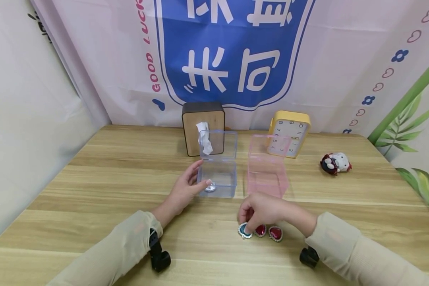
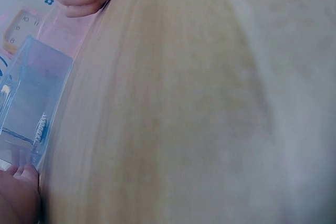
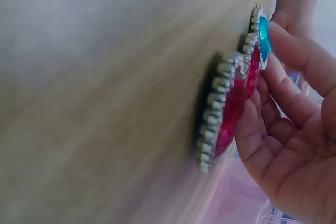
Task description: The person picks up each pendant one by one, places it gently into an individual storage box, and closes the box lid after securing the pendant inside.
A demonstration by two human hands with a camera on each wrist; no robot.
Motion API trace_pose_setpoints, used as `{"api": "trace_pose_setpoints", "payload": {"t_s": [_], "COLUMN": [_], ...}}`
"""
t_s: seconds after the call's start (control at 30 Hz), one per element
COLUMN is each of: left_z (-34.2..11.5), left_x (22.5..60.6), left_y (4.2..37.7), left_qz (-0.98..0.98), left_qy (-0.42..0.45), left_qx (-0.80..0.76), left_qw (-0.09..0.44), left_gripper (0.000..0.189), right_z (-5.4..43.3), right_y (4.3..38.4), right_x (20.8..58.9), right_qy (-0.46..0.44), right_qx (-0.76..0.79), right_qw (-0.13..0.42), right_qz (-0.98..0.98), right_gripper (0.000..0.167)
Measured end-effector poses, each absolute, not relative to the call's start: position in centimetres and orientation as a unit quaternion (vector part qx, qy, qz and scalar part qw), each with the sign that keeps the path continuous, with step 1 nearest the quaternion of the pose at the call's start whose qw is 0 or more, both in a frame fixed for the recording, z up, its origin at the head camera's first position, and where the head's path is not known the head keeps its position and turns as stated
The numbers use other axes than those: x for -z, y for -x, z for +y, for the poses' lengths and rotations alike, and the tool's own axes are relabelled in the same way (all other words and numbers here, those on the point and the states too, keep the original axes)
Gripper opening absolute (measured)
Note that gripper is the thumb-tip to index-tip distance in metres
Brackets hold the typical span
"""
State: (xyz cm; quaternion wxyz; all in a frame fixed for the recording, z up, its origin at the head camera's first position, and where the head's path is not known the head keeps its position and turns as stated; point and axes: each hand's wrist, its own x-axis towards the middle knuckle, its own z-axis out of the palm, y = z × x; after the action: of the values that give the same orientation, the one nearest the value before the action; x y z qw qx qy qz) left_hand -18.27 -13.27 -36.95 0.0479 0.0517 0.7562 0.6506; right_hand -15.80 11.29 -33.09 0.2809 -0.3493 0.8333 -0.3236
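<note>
My left hand (image 1: 183,190) rests against the left side of an open, clear blue plastic box (image 1: 219,174), its thumb at the front left corner and its fingers spread along the side. Inside that box lies a silvery-edged gem (image 1: 210,187), seen edge-on in the left wrist view. In front of the boxes, my right hand (image 1: 263,208) pinches a blue gem (image 1: 244,231) with a beaded silver rim between thumb and fingers, low over the table. Two red heart-shaped gems (image 1: 275,233) with similar rims lie just right of it, nearest the right wrist camera.
An open, clear pink box (image 1: 267,184) stands right of the blue one. Behind are a tissue box (image 1: 191,139) with a tissue sticking out and a yellow clock (image 1: 288,133). A small figurine (image 1: 336,163) lies at the right on the wooden table (image 1: 111,171).
</note>
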Motion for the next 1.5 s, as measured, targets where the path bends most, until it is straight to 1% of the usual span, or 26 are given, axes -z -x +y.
{"api": "trace_pose_setpoints", "payload": {"t_s": [0.2, 0.43, 0.7, 0.83, 0.97, 1.07, 1.2, 1.3, 1.5], "left_z": [-13.3, -13.3, -13.3, -13.3, -13.3, -13.3, -13.2, -13.2, -13.3], "left_x": [36.9, 36.9, 36.7, 36.7, 36.7, 36.7, 36.7, 36.8, 36.9], "left_y": [18.3, 18.3, 18.1, 18.0, 18.0, 17.9, 18.0, 18.0, 18.1], "left_qz": [0.758, 0.757, 0.759, 0.76, 0.758, 0.758, 0.761, 0.762, 0.763], "left_qy": [-0.048, -0.051, -0.041, -0.043, -0.046, -0.045, -0.044, -0.045, -0.052], "left_qx": [-0.648, -0.65, -0.647, -0.646, -0.649, -0.649, -0.645, -0.645, -0.643], "left_qw": [0.049, 0.047, 0.05, 0.049, 0.048, 0.048, 0.046, 0.044, 0.041], "left_gripper": [0.069, 0.07, 0.07, 0.07, 0.07, 0.07, 0.07, 0.069, 0.068], "right_z": [11.1, 11.3, 11.7, 11.9, 12.4, 12.6, 12.7, 12.6, 12.6], "right_y": [16.0, 16.6, 16.8, 16.8, 17.1, 17.2, 17.4, 17.5, 17.6], "right_x": [32.8, 33.1, 33.3, 33.2, 33.1, 33.0, 32.8, 32.8, 32.6], "right_qy": [0.33, 0.329, 0.313, 0.294, 0.275, 0.267, 0.248, 0.232, 0.221], "right_qx": [0.322, 0.355, 0.397, 0.419, 0.444, 0.466, 0.496, 0.512, 0.538], "right_qw": [0.291, 0.289, 0.303, 0.309, 0.304, 0.304, 0.321, 0.33, 0.323], "right_qz": [0.838, 0.826, 0.808, 0.802, 0.797, 0.787, 0.768, 0.758, 0.747], "right_gripper": [0.017, 0.015, 0.015, 0.015, 0.014, 0.017, 0.02, 0.019, 0.02]}}
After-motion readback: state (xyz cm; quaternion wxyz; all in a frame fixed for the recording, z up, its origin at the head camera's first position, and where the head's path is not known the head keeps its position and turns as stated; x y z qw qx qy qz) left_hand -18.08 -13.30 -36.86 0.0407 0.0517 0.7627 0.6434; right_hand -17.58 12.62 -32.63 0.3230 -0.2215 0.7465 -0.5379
